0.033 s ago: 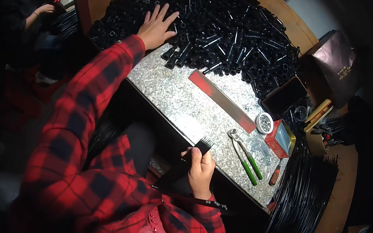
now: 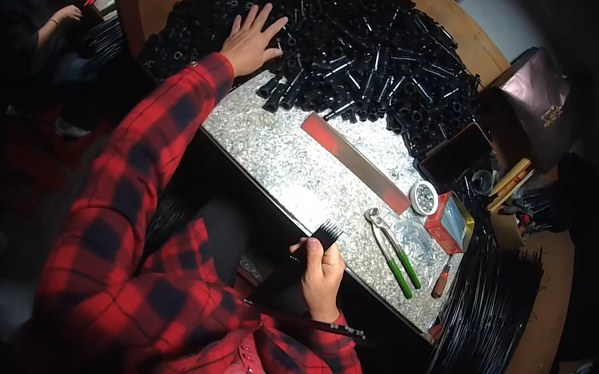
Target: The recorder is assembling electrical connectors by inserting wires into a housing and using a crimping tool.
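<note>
My left hand (image 2: 250,44) lies with fingers spread on the left part of a large heap of short black tubular parts (image 2: 385,51). Nothing shows gripped in it. Close to my body, at the front edge of the speckled tabletop (image 2: 251,147), my right hand (image 2: 323,274) is closed around a bunch of thin black rods (image 2: 326,232). Their fine tips fan out above the thumb; the lower part of the bunch is hidden. A flat red and grey bar (image 2: 355,163) lies between the heap and the front edge. Green-handled pincers (image 2: 391,254) rest to the right of my right hand.
Right of the bar stand a white cup of small pieces (image 2: 424,198) and a red box (image 2: 445,226). A red-handled screwdriver (image 2: 441,282) lies near the edge, beside a thick bundle of long black rods (image 2: 488,314). A co-worker's hands (image 2: 68,14) show at far left.
</note>
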{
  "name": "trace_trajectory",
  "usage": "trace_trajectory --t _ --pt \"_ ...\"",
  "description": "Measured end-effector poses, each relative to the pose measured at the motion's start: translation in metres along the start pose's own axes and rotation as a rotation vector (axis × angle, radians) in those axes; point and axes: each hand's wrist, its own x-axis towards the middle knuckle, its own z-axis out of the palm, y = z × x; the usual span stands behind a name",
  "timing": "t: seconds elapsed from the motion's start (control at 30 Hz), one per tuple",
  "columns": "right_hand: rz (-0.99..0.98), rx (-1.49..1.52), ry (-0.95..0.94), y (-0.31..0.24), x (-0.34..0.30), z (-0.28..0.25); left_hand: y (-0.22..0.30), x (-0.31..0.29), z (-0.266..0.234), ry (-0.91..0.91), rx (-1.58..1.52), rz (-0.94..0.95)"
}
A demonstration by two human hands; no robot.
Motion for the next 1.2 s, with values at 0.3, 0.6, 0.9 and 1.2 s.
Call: trace_trajectory --t 0.3,0.6,0.9,1.2 --pt "0.028 -0.024 -0.003 -0.001 0.007 -0.001 -0.001 -0.002 0.025 -0.095 -0.098 0.033" --pt "-0.004 0.017 -0.016 -0.005 0.007 0.002 -0.001 -0.032 0.017 -0.070 -0.028 0.261" --pt "0.014 0.035 -0.023 0.002 0.006 -0.003 0.010 -0.030 -0.017 -0.077 -0.083 0.209" --pt "-0.023 0.049 -0.055 -0.002 0.003 -0.003 0.053 -0.030 -0.083 0.127 -0.998 -0.189"
